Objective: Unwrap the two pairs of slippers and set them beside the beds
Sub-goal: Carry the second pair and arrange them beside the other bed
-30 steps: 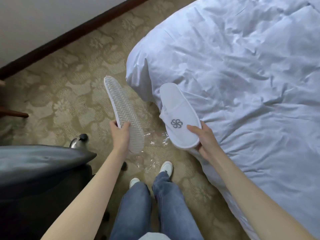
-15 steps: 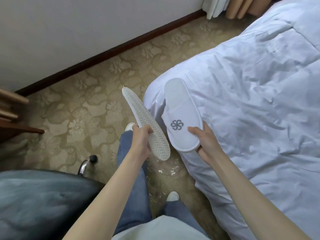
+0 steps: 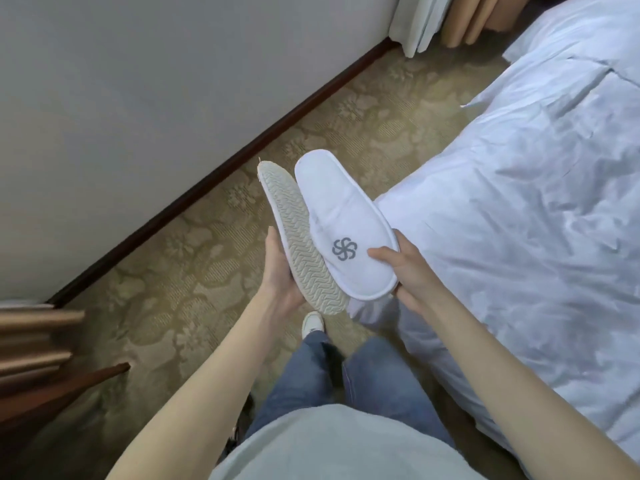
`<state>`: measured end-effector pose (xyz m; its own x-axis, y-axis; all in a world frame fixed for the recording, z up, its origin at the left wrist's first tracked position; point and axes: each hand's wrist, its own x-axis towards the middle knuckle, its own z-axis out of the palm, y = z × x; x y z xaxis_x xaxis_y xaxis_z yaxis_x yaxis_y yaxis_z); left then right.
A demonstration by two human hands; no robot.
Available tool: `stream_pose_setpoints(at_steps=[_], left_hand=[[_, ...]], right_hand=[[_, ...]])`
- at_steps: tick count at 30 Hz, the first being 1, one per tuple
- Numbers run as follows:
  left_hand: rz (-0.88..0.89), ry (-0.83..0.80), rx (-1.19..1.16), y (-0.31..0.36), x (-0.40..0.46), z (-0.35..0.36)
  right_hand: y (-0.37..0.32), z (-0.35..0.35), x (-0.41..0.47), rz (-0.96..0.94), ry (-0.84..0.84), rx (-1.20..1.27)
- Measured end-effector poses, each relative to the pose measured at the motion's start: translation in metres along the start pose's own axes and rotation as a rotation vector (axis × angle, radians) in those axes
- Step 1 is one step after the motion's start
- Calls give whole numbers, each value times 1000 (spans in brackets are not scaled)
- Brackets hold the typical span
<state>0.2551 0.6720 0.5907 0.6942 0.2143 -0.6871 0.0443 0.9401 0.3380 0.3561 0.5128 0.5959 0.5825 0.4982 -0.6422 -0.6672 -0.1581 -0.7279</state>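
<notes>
I hold one white slipper in each hand, in front of me above the carpet. My left hand [image 3: 282,271] grips a slipper [image 3: 298,237] turned over, its ridged sole facing up. My right hand [image 3: 403,271] grips the other slipper [image 3: 341,220] top side up, a grey swirl logo on its toe. The two slippers overlap slightly at their inner edges. The bed [image 3: 519,202] with its white duvet lies to my right, its corner just behind my right hand. No wrapping is on either slipper.
A patterned beige carpet [image 3: 173,289] runs between the bed and a white wall with a dark baseboard [image 3: 242,157]. Wooden furniture [image 3: 41,358] stands at the lower left. Curtains [image 3: 450,19] hang at the top. My legs and a white shoe [image 3: 312,322] are below.
The view has swung up and left, away from the chair and the clear wrapper on the floor. My hands have brought the two slippers closer together until they overlap.
</notes>
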Motion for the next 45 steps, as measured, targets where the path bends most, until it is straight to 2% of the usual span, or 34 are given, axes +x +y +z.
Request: stream_pose_setpoints(at_steps=[3, 7, 10, 13, 20, 26, 35, 41, 45], left_hand=[[-27, -118, 8, 36, 22, 2], [-70, -158, 84, 72, 57, 7], [-53, -88, 195, 93, 86, 19], [-61, 55, 254, 117, 122, 26], [19, 164, 500, 190, 202, 61], [40, 126, 647, 242, 267, 109], [-65, -34, 733, 312, 371, 167], [-128, -27, 896, 361, 436, 203], [-117, 12, 1120, 370, 488, 238]], right_hand=[[-14, 22, 30, 18, -8, 43], [-37, 42, 68, 19, -40, 77], [-56, 52, 97, -3, -30, 91], [-74, 54, 132, -20, 13, 124], [-135, 49, 208, -36, 92, 133], [-181, 49, 254, -35, 167, 203], [-231, 65, 329, -56, 365, 422], [-264, 82, 378, -48, 556, 664], [-273, 68, 400, -39, 659, 773]])
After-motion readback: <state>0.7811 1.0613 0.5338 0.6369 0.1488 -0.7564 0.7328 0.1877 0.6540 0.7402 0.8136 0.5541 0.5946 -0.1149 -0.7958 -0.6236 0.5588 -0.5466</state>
